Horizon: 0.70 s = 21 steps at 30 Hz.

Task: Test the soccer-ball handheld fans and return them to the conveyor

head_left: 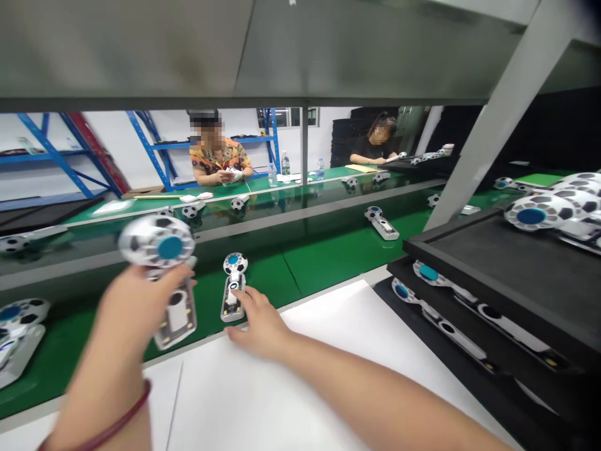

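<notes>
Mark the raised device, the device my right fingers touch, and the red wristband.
Raised device [179, 313]: head view, white panel on lower body.
Touched device [233, 286]: head view, ringed circle on its body.
Red wristband [124, 420]: head view, middle of its visible curve.

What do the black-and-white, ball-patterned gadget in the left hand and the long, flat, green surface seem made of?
Ball-patterned gadget: probably smooth hard plastic, judging by its molded-looking shell, though blurred.
Green surface: perhaps plastic or rubber sheet, slightly glossy, with soft reflections.

Device on belt, behind sheet (trays right).
</notes>
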{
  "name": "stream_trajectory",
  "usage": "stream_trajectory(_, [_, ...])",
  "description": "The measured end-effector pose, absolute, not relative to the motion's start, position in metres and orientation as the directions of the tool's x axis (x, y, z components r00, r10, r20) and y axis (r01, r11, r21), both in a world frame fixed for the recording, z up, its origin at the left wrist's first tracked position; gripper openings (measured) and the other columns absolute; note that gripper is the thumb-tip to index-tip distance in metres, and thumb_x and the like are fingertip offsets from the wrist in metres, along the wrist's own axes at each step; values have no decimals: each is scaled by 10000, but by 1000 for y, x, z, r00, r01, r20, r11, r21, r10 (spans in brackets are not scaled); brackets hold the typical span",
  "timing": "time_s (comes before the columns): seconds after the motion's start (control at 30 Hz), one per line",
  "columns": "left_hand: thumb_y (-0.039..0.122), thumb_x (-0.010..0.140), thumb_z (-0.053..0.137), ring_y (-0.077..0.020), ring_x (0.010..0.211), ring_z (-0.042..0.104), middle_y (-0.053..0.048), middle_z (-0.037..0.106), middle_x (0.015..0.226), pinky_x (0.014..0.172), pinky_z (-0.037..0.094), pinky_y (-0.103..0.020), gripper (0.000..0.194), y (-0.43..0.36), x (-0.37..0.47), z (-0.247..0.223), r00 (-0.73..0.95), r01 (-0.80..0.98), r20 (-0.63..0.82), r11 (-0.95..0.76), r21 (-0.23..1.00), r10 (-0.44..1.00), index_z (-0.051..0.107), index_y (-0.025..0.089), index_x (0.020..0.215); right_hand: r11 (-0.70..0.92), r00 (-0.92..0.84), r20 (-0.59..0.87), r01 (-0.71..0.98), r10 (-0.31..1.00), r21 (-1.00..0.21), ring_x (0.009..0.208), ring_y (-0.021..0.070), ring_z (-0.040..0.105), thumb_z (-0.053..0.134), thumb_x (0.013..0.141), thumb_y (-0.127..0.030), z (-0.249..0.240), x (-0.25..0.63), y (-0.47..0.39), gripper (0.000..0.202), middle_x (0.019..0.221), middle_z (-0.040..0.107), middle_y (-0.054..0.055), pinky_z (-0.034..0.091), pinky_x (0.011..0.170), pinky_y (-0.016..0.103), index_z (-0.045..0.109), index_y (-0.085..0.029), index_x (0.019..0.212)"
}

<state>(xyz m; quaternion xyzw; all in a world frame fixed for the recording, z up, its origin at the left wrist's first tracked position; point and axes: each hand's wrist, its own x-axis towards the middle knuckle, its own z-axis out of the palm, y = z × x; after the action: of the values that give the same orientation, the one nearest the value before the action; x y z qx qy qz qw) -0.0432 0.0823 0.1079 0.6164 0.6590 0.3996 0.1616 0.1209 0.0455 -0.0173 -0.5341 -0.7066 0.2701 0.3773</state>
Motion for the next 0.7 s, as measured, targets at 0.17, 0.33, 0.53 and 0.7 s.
stream_trajectory(0.17, [456,673,570,-237,672,558,-45,591,667,630,429,-334,320,130,-27,40,-136,496,163,-75,865,977,584,159,791,70,12,114,726,993,-684,1273,401,162,653,627,-428,-20,94,73,860,1388,221,209,179,979,541,265,-166,1349])
stream_trajectory(0.33, [390,640,591,-263,875,561,-64,619,842,832,402,-396,366,146,-28,-4,-59,430,168,-127,894,984,550,166,928,-20,139,82,607,987,-795,1161,325,381,621,630,-261,-13,109,80,762,1156,504,158,297,941,470,303,-159,1315])
stream_trajectory(0.53, [312,647,607,-288,1260,259,-138,505,1204,1058,100,-393,285,136,-6,8,-11,355,238,-218,909,971,585,164,890,280,97,333,355,938,-892,1160,197,393,560,659,-176,-12,140,53,750,1276,369,78,342,974,333,227,-239,1328])
stream_trajectory(0.7, [552,819,292,-256,965,565,-114,587,1049,817,453,-404,487,103,31,50,96,39,178,-182,983,979,502,177,1047,491,-98,492,362,865,-792,1262,208,281,554,695,-174,-16,142,26,739,1385,198,93,282,1031,369,200,-248,1340])
